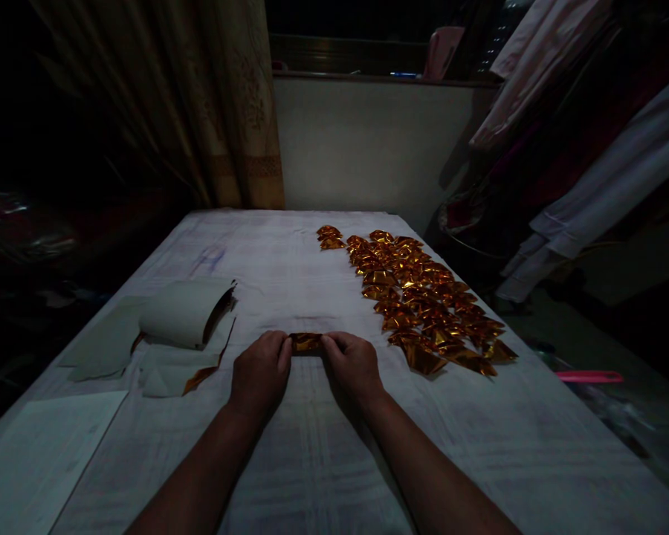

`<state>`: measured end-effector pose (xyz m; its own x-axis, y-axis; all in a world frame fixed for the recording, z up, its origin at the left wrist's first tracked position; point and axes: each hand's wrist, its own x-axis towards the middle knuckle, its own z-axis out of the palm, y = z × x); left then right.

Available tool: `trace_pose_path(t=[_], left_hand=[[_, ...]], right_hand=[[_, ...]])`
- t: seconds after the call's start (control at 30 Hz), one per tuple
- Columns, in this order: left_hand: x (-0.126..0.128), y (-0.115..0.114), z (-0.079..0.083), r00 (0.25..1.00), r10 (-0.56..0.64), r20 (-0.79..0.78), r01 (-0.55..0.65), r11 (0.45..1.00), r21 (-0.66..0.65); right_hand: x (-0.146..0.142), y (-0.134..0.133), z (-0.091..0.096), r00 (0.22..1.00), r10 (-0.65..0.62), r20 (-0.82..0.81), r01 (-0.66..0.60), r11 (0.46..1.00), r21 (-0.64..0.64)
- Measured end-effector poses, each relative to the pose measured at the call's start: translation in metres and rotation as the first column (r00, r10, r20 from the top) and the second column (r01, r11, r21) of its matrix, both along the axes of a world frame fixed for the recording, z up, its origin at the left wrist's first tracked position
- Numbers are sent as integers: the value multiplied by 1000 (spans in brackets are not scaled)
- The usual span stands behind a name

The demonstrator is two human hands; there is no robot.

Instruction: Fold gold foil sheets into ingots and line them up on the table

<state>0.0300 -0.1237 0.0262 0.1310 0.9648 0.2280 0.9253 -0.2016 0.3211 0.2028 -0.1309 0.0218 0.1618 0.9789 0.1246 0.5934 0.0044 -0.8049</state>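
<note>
Between my two hands, low over the middle of the table, is a narrow folded strip of gold foil paper. My left hand is closed on its left end, the thumb along the near side. Its right end is pinched by my right hand. To the right lies a spread of folded gold foil pieces, several deep and overlapping. On the left are loose sheets of foil paper, pale backs up, one curled over, with gold showing at an edge.
A white sheet lies at the table's near left. The table has a pale checked cloth. A curtain hangs behind on the left; clothes hang at the right. A pink cup stands on the ledge.
</note>
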Motion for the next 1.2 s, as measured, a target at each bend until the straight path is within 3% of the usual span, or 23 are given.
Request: trace_pose_path(t=[0.23, 0.7, 0.87, 1.03, 1.2], left_hand=[[4, -2, 1, 995, 15, -102, -17, 999, -27], [0, -2, -3, 997, -37, 62, 36, 999, 17], [-3, 3, -3, 995, -11, 96, 10, 1000, 18], [-4, 4, -1, 984, -35, 176, 33, 999, 17], [-9, 9, 3, 931, -6, 365, 5, 1000, 3]], right_hand=[[-4, -2, -1, 987, 31, -155, -21, 998, 67], [1, 1, -1, 983, 144, -111, -139, 989, 49], [5, 0, 4, 987, 126, 104, -131, 991, 42], [9, 0, 13, 941, 89, 327, -93, 996, -4], [20, 33, 32, 882, 10, 470, -59, 994, 91]])
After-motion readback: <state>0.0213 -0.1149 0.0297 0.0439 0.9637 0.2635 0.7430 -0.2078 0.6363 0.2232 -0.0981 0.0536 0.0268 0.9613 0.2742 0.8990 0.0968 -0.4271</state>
